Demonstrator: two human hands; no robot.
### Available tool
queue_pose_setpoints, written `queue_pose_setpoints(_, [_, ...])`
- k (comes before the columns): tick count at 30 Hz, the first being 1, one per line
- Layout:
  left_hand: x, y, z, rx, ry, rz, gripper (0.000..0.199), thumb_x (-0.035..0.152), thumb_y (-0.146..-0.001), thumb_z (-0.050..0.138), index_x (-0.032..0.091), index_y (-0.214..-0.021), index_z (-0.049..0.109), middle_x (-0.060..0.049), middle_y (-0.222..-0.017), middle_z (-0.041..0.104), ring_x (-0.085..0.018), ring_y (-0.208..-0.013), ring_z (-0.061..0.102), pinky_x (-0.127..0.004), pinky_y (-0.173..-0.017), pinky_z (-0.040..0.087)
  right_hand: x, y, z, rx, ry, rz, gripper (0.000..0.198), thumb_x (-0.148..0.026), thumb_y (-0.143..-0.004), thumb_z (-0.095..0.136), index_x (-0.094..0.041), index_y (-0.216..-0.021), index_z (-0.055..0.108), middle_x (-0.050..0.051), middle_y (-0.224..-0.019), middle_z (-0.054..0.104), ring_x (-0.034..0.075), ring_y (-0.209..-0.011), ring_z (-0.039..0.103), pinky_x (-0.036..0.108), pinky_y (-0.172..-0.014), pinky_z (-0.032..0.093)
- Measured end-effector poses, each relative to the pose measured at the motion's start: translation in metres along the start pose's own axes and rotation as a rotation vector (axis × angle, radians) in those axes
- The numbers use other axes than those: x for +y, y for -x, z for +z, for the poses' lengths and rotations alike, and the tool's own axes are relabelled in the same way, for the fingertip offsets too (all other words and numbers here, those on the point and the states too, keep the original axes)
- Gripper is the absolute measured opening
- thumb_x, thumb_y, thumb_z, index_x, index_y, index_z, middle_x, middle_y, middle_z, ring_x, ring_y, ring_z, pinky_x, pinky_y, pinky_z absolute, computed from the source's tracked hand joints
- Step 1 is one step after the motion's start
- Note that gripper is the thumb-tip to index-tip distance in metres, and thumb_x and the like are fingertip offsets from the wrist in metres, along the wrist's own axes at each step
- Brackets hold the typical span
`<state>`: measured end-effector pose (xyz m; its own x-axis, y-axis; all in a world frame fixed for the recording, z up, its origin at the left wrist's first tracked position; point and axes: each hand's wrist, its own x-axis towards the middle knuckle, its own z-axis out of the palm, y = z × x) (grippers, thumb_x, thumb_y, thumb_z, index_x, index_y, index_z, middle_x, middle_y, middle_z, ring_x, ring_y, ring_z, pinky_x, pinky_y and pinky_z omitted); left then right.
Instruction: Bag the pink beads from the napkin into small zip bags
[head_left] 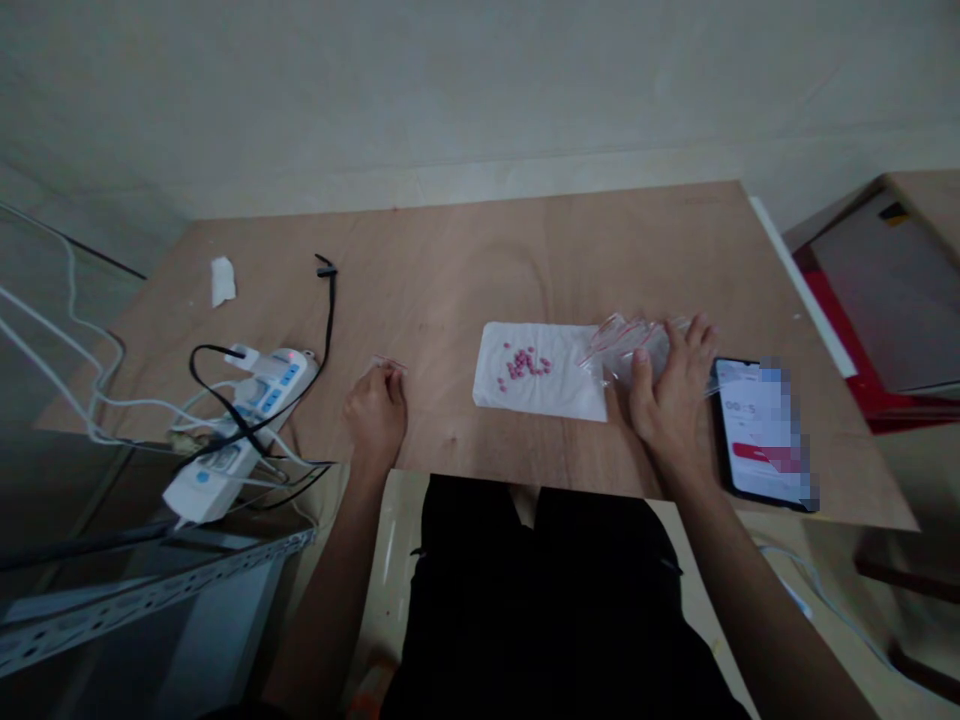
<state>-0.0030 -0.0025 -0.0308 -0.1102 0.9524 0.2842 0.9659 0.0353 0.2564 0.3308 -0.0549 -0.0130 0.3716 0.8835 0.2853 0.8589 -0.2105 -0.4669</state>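
Note:
My left hand (373, 418) rests near the front edge of the table with its fingers closed. A little clear plastic with a reddish line, which looks like a small zip bag (390, 362), sticks out past those fingers. On the right, my right hand (671, 390) lies over a loose pile of clear zip bags (619, 343) with red seal lines, its fingers stretched out and thumb apart. Between the hands is a white sheet of tissue (570, 395). Several small pink-red beads or pills (523, 363) are scattered on its left half; their exact kind is unclear.
A phone (761, 430) showing a timer lies right of my right hand. At the left stands a white power strip (247, 430) with plugs and tangled cables. A black cable (330, 310) and a white scrap (223, 281) lie on the wooden table (442, 260). A wall rises behind.

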Motion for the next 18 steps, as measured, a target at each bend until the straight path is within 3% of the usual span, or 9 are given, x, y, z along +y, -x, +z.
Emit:
queue_pose_setpoints(6, [-0.014,0.019,-0.009,-0.082,0.200,0.062,0.040,0.043,-0.084,0.064,0.019,-0.116,0.062,-0.013,-0.116,0.071,-0.028,-0.103,0.068,-0.040,-0.089,0.053,0.000,0.000,0.000,0.017,-0.048,0.016,0.070,-0.051,-0.098,0.020,-0.002,-0.145,0.034,0.023,-0.160,0.014,0.035,-0.149,0.006,0.056,-0.119,0.013])
queue_pose_setpoints(10, [-0.022,0.035,-0.014,-0.062,0.279,0.151,0.023,0.034,-0.090,0.056,0.020,-0.103,0.068,-0.010,-0.110,0.074,-0.025,-0.108,0.068,-0.038,-0.096,0.051,0.003,-0.001,0.003,0.006,-0.061,0.012,0.067,-0.049,-0.098,0.024,-0.002,-0.145,0.035,0.023,-0.160,0.014,0.035,-0.149,0.006,0.059,-0.118,0.013])
queue_pose_setpoints(13, [-0.023,0.044,-0.011,-0.006,0.272,0.219,0.021,0.030,-0.092,0.051,0.018,-0.094,0.068,-0.012,-0.109,0.074,-0.025,-0.112,0.066,-0.039,-0.099,0.050,0.005,-0.001,0.004,0.013,-0.075,0.004,0.066,-0.047,-0.097,0.027,-0.001,-0.144,0.035,0.024,-0.160,0.014,0.037,-0.149,0.005,0.065,-0.115,0.015])
queue_pose_setpoints(18, [-0.019,0.046,-0.006,0.044,0.227,0.170,0.020,0.032,-0.093,0.048,0.019,-0.090,0.064,-0.012,-0.105,0.074,-0.024,-0.101,0.070,-0.040,-0.091,0.054,0.004,-0.001,0.004,0.016,-0.085,0.016,0.066,-0.048,-0.097,0.026,-0.004,-0.146,0.033,0.022,-0.160,0.015,0.035,-0.149,0.006,0.066,-0.114,0.017])
